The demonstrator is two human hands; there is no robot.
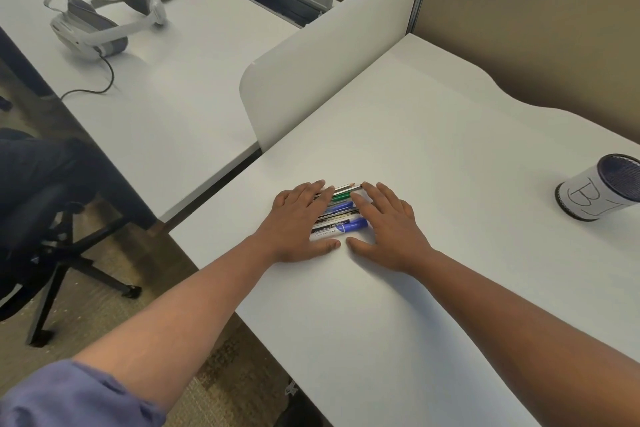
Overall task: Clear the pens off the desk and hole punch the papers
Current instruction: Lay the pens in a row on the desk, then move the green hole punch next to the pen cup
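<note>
Plastic pens and markers [341,213], light, stiff and roll-prone, are hemmed between flat, unclenched left hand [299,222] and right hand [389,227], best gathered mid-barrel, well apart from the paper-wrapped mesh cup [601,192].

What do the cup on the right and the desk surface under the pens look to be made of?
The dark round mesh cup looks like perforated metal, judging by its fine grid inside the rim; a white paper sheet marked "B1" wraps it. The white desk top looks like smooth matte laminate, with soft sheen and no grain, though the core is hidden.

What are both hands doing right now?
Left hand: open, flat on the pens, gripping nothing.
Right hand: open, flat against the pens' other side, gripping nothing.
</note>
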